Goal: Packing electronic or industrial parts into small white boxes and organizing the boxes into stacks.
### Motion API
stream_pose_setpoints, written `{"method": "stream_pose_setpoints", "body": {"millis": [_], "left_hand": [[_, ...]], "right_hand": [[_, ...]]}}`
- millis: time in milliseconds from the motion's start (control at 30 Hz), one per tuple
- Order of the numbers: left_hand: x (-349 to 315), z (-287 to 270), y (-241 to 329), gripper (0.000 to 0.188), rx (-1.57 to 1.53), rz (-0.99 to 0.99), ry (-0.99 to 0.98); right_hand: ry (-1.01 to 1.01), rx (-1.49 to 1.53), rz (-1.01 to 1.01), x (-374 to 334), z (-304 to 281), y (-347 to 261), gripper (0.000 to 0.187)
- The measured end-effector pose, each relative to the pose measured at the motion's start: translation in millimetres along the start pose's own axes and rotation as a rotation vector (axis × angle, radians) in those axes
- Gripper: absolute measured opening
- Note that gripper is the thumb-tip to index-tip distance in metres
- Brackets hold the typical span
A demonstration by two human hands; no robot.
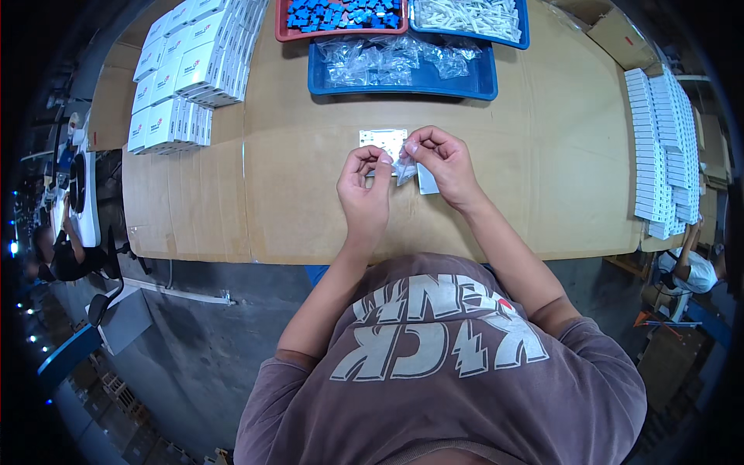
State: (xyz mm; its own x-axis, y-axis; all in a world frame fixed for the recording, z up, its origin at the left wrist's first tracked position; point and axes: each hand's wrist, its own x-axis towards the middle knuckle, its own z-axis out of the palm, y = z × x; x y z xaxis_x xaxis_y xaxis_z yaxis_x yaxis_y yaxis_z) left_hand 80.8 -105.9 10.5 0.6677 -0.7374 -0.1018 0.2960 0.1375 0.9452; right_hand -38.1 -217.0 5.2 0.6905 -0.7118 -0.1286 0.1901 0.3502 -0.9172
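Observation:
Between my two hands is a small clear plastic bag (404,170), pinched at its edges over the table. My left hand (366,182) is closed, thumb and fingertips at the bag's left side. My right hand (443,164) pinches its upper right part. What the bag holds is too small to make out. Just beyond my fingers lies a white printed sheet (383,139), partly covered by my left hand. A small white piece (428,180), like a card or box, lies under my right hand.
Ahead stands a blue tray (403,91) of clear plastic bags. Behind it are a red tray (341,32) of blue parts and a blue tray (523,31) of white pieces. White boxes are stacked at left (178,77) and right (659,147). Cardboard (310,225) covers the table.

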Motion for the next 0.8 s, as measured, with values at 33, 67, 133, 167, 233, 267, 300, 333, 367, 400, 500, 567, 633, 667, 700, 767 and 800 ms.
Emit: {"method": "stream_pose_setpoints", "body": {"millis": [33,67,133,167,233,267,300,333,367,400,500,567,633,667,700,767,800], "left_hand": [[0.2,0.2,1.0,0.008,-0.039,-0.002,0.006],[1.2,-0.7,0.8,0.008,-0.039,-0.002,0.005],[2.8,-4.0,0.4,0.009,0.022,-0.025,-0.013],[2.6,-4.4,0.3,0.009,0.022,-0.025,-0.014],[2.0,-4.6,0.5,0.010,0.052,-0.028,-0.012],[1.9,-5.0,-0.5,0.010,0.052,-0.029,-0.012],[1.7,-5.3,-1.6,0.009,0.053,-0.021,-0.015],[1.4,-5.5,-2.4,0.009,0.054,-0.014,-0.018],[0.7,-5.2,-3.1,0.009,0.054,-0.015,-0.017],[0.2,-4.0,-2.3,0.009,0.068,-0.013,-0.024],[0.7,-4.4,-3.4,0.009,0.076,-0.010,-0.039],[1.8,-5.4,-3.6,0.010,0.071,-0.009,-0.046],[2.7,-4.9,-1.1,0.010,0.125,0.008,-0.087],[2.7,-4.2,-0.1,0.010,0.125,0.007,-0.087],[2.7,-3.5,1.0,0.010,0.124,0.001,-0.082],[2.8,-3.7,0.6,0.010,0.123,-0.006,-0.076],[2.9,-4.5,-0.3,0.009,0.118,-0.013,-0.078]], "right_hand": [[-0.007,0.010,0.001,0.1,0.1,0.3,0.012],[-0.006,0.010,0.000,0.1,-0.4,0.2,0.012],[0.011,0.001,0.017,-0.2,-1.2,0.4,0.012],[0.011,0.001,0.017,-0.6,-1.5,0.6,0.012],[0.004,0.007,0.027,-1.3,-2.0,0.6,0.012],[0.004,0.007,0.027,-1.4,-1.7,0.3,0.012],[-0.004,0.012,0.045,-1.5,-1.1,-0.3,0.012],[-0.013,0.017,0.063,-1.6,-0.6,-0.5,0.012],[-0.013,0.017,0.064,-1.7,-0.5,0.2,0.012],[-0.020,0.000,0.068,-1.7,-0.4,1.4,0.011],[-0.040,-0.016,0.061,-1.9,-0.4,2.2,0.011],[-0.052,-0.016,0.049,-1.7,-0.6,1.9,0.010],[-0.048,-0.024,0.056,-1.4,-1.4,1.7,0.010],[-0.047,-0.024,0.057,-1.6,-1.7,1.6,0.010],[-0.055,-0.031,0.055,-1.6,-1.8,1.5,0.010],[-0.063,-0.038,0.053,-1.2,-2.4,0.7,0.009],[-0.060,-0.063,0.056,-0.8,-2.5,-0.2,0.010]]}}
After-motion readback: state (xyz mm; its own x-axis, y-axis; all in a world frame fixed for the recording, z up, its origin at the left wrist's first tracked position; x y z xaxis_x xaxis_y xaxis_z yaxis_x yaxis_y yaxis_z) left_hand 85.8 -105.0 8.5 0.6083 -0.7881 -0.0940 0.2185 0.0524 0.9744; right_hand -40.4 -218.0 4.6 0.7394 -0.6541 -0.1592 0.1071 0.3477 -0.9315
